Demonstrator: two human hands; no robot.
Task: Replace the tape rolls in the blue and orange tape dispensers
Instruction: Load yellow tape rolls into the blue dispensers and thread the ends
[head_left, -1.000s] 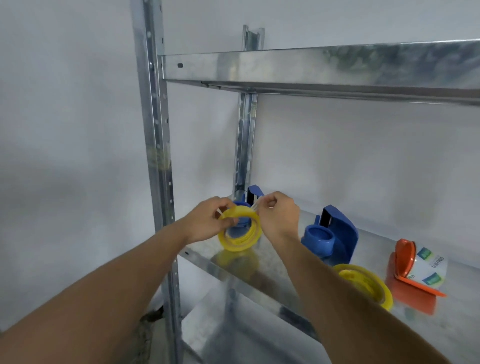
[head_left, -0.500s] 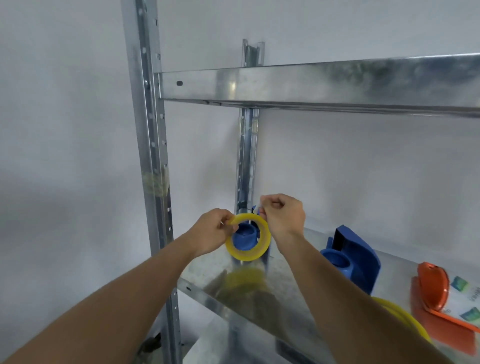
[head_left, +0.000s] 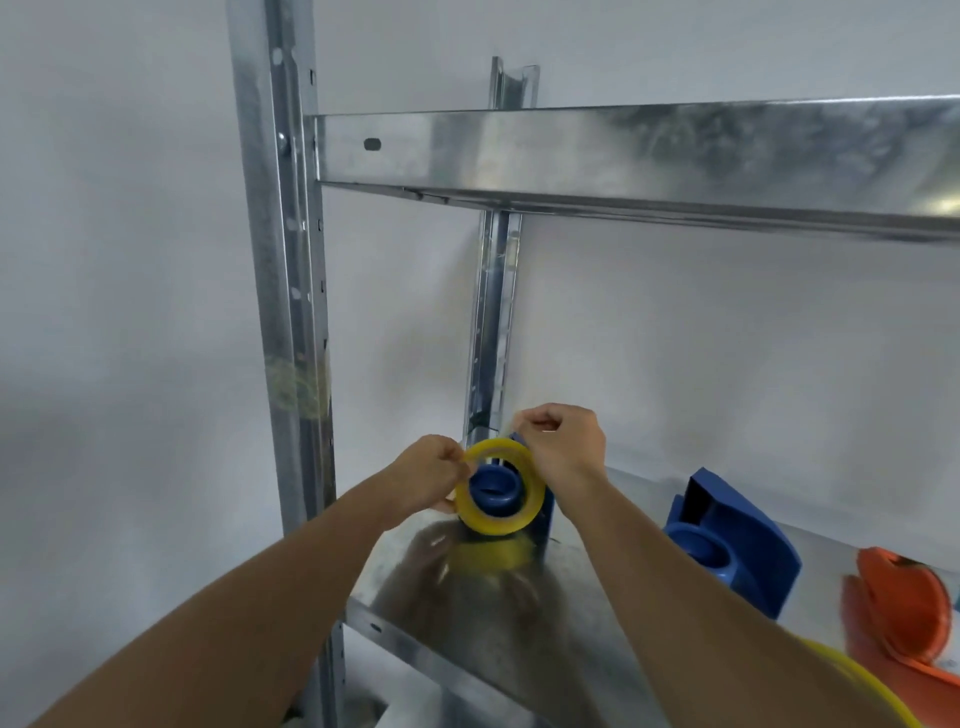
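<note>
A yellow tape roll (head_left: 496, 521) sits around the blue hub of a blue tape dispenser (head_left: 493, 491) at the left end of the metal shelf (head_left: 467, 613). My left hand (head_left: 428, 480) pinches the roll's left rim. My right hand (head_left: 561, 449) is closed at the roll's upper right, pinching what looks like the tape end; most of the dispenser body is hidden behind it. A second blue dispenser (head_left: 727, 545) stands to the right with a bare hub. An orange dispenser (head_left: 906, 608) lies at the right edge. Another yellow roll (head_left: 862, 686) peeks out behind my right forearm.
The shelf is galvanised steel with a front upright (head_left: 283, 312) on the left, a rear upright (head_left: 496, 322) behind the dispenser and an upper shelf beam (head_left: 623, 150) overhead. A white wall closes the back and left.
The view has shifted up and left. The yellow roll has gone from held in front of the dispenser to sitting around its blue hub. My right hand has risen slightly above the roll.
</note>
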